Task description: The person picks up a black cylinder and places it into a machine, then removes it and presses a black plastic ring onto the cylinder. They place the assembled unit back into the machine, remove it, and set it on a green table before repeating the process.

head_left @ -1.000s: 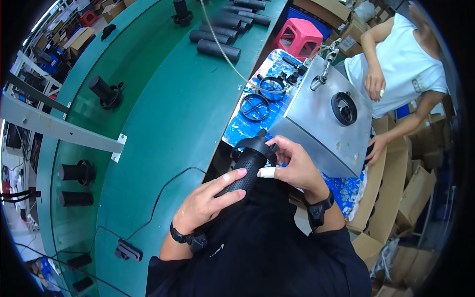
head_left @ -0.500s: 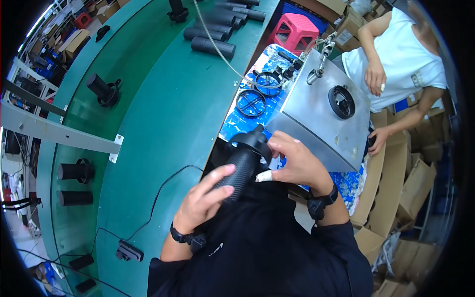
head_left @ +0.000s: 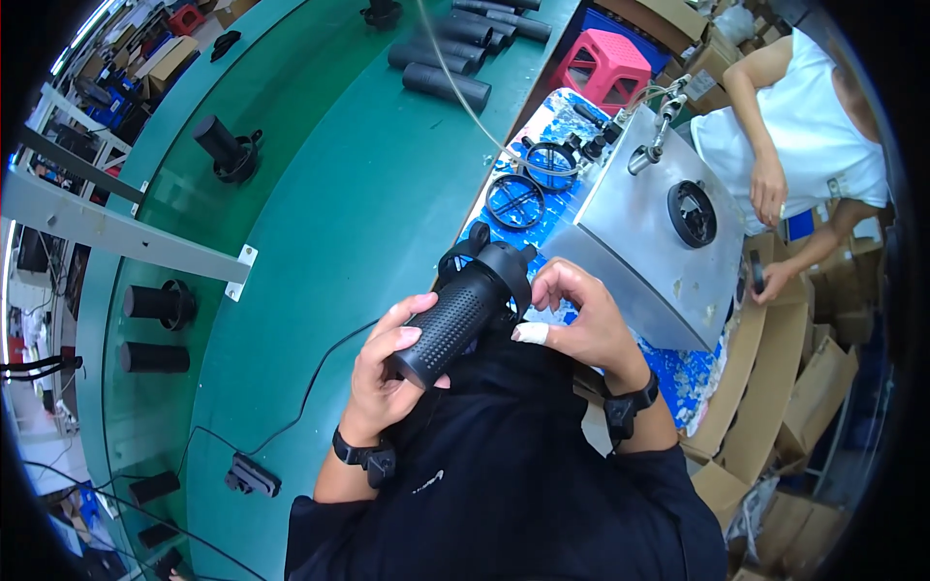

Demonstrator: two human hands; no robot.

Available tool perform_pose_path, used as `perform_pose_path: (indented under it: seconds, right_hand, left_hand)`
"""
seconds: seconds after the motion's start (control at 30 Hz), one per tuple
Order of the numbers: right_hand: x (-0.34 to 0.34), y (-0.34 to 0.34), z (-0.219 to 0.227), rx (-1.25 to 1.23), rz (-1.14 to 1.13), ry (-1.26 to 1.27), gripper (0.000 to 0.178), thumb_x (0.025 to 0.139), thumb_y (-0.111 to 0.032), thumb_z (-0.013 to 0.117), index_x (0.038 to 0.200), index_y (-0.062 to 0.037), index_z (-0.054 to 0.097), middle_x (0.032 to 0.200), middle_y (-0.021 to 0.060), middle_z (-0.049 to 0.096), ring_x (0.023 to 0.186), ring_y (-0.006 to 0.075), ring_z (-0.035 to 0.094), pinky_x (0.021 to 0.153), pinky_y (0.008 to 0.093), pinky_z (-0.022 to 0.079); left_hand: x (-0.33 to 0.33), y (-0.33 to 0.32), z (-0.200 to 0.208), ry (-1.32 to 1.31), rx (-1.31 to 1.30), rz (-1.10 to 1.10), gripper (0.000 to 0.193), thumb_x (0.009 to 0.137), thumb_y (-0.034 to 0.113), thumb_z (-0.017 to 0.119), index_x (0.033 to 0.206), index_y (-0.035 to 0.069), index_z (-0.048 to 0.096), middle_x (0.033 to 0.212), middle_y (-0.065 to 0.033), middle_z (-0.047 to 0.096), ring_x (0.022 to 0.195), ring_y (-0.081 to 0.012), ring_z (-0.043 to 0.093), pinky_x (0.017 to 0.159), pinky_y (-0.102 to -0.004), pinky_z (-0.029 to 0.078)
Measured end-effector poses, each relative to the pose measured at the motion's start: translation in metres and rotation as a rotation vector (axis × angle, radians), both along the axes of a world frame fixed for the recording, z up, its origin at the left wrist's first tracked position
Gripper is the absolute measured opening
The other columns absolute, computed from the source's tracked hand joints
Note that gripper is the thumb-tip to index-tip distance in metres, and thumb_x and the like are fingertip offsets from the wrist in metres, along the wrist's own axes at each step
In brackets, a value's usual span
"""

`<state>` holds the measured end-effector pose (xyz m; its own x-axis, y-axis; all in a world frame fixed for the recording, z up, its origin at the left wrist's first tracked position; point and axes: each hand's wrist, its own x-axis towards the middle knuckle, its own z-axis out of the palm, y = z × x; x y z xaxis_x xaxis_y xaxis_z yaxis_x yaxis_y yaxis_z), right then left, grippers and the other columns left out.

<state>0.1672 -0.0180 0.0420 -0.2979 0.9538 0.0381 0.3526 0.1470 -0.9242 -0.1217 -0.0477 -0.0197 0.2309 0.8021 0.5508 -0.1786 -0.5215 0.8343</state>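
Observation:
My left hand [head_left: 387,373] is closed round a black cylinder [head_left: 448,320] with a perforated side, held tilted in front of my chest. A black ring-shaped collar [head_left: 455,259] sits around its far end, with a rounded tab sticking up. Beside the collar's right edge is my right hand [head_left: 581,320], fingers curled and the white-wrapped thumb [head_left: 530,332] held apart from them. Nothing shows between its fingers; whether the fingertips touch the collar I cannot tell. Beyond lie two black rings with cross spokes [head_left: 515,201] on a blue, paint-worn surface [head_left: 542,126].
A metal box fixture [head_left: 649,242] with a black ring on top stands right. Across it, a co-worker's hand [head_left: 772,281] holds a black round part near cardboard boxes [head_left: 746,387]. Black tubes [head_left: 446,85] lie on the green table [head_left: 320,232]; several black parts line its left side belt.
The cylinder has turned and tilted in my left hand, showing its perforated side and more of the collar. My right fingers have curled in slightly. The whole view has shifted a little.

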Motion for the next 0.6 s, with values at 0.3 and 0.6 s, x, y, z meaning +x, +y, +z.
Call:
perform_pose_path:
  seconds: [0.3, 0.6]
  right_hand:
    - [0.017, 0.008, -0.05, -0.167, -0.016, 0.064, 0.032, 0.081, -0.01, 0.093, 0.096, -0.0092, 0.064, 0.09, -0.0046, 0.058, 0.08, 0.0069, 0.052, 0.074, 0.0241, 0.044]
    - [0.04, 0.009, -0.143, 0.008, -0.187, -0.028, 0.025, 0.086, -0.01, 0.087, 0.08, -0.0085, 0.063, 0.078, -0.0052, 0.058, 0.063, 0.002, 0.047, 0.056, 0.0223, 0.037]
  left_hand:
    - [-0.022, 0.024, 0.008, 0.058, -0.058, 0.049, 0.078, 0.087, 0.01, 0.088, 0.151, 0.014, 0.044, 0.155, -0.0278, 0.048, 0.117, -0.0403, 0.071, 0.093, -0.0512, 0.067]
    - [-0.074, 0.27, 0.093, 0.606, 0.141, 0.69, 0.065, 0.091, 0.017, 0.081, 0.148, 0.007, 0.052, 0.135, -0.0233, 0.061, 0.124, -0.0432, 0.063, 0.105, -0.0462, 0.053]
